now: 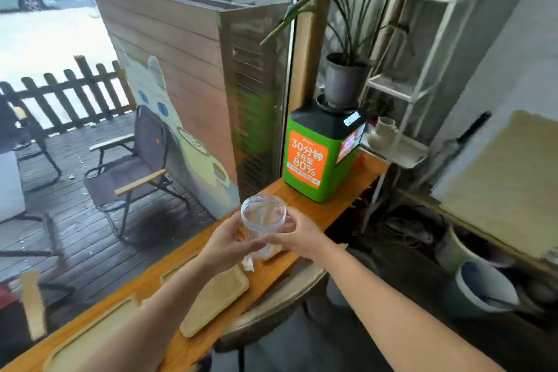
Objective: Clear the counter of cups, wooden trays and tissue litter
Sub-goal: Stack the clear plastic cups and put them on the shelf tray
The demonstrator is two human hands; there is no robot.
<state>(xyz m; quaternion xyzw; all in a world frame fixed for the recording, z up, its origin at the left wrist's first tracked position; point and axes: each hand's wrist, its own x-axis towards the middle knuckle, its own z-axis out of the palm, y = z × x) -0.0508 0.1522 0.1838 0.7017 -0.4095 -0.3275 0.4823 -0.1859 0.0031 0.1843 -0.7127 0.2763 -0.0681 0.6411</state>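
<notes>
Both hands are closing around a clear plastic cup [263,218], which is sitting upright just above the orange wooden counter [305,199], about midway along its length. The left hand [225,246] is wrapping the cup's left wall with curled fingers, and the right hand [297,235] is cupping its right side; neither is spread wide, both are holding the cup. It is looking empty (the blur is making that hard to confirm).

To do this lift well, the grip should be staying gentle, since a thin cup like this is likely to buckle under a hard squeeze. Keeping the mouth level is guarding against any dregs spilling. One hand would probably be enough, freeing the other for the white tissue scrap [249,263] lying on the counter just beneath the cup, between the hands.

Nearer, a pale wooden tray [217,299] is lying flat by the left forearm, and a second tray [90,338] is lying at the near-left end. Both are waiting to be cleared. At the far end, a green box [317,160] with an orange label is standing well apart from the cup, out of the way.
</notes>
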